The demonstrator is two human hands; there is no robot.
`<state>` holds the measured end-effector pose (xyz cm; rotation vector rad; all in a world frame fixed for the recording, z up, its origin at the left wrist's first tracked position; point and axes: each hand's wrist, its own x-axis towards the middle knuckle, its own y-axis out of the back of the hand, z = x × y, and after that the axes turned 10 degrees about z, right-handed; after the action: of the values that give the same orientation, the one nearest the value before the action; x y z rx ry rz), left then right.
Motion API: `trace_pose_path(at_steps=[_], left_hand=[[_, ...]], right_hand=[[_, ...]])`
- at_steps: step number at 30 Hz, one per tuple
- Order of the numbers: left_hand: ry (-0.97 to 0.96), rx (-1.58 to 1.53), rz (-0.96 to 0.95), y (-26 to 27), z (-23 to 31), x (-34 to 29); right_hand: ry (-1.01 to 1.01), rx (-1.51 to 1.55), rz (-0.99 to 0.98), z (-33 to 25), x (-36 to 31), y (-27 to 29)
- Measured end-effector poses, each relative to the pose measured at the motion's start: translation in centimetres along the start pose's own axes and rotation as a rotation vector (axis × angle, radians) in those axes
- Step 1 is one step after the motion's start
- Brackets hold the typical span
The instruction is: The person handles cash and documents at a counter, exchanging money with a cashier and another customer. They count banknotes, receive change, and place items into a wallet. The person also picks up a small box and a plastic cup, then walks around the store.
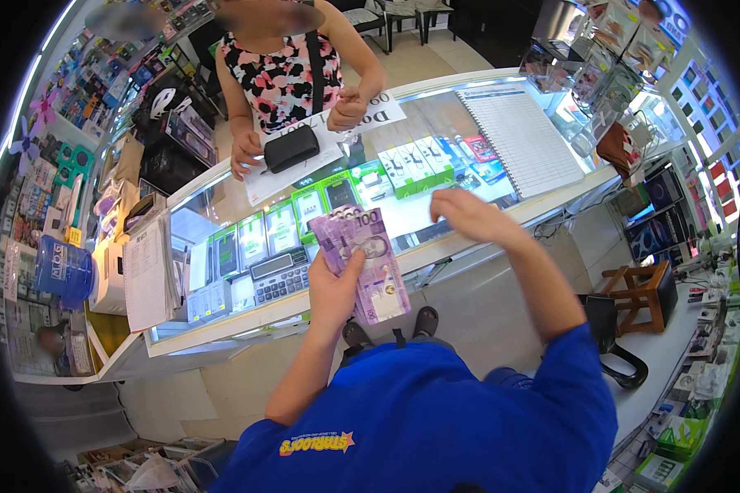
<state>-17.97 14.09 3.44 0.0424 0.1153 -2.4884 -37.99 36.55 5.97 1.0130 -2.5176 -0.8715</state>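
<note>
Bright-blue fabric shirt [436,411] nearest, I see left fingers [354,264] pinching fanned purple paper banknotes [378,275]; slackening could spill them. Right fingers [444,205]: half-curled, apparently empty.

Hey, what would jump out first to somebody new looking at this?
Probably the fanned purple banknotes in the left hand, near the middle of the view. Next, the bright blue shirt filling the lower middle, then the black wallet toward the far side of the glass counter.
</note>
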Motion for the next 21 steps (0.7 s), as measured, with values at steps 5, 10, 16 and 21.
trace_pose_path(at_steps=[5, 10, 16, 21], left_hand=[[-0.018, -0.013, 0.122, 2.5, -0.7, 0.3], [-0.051, -0.051, 0.189, 3.2, -0.6, 1.5], [-0.193, -0.093, 0.154, 2.7, 0.3, 4.3], [-0.254, -0.159, 0.054, 4.6, -0.6, 4.0]], right_hand=[[-0.1, 0.033, -0.05, -1.1, 0.7, 3.8], [-0.235, 0.708, -0.013, -5.6, 1.1, -0.5], [-0.154, 0.813, -0.02, -10.1, 3.1, -8.4], [-0.092, 0.725, 0.146, -11.0, 6.7, -10.2]])
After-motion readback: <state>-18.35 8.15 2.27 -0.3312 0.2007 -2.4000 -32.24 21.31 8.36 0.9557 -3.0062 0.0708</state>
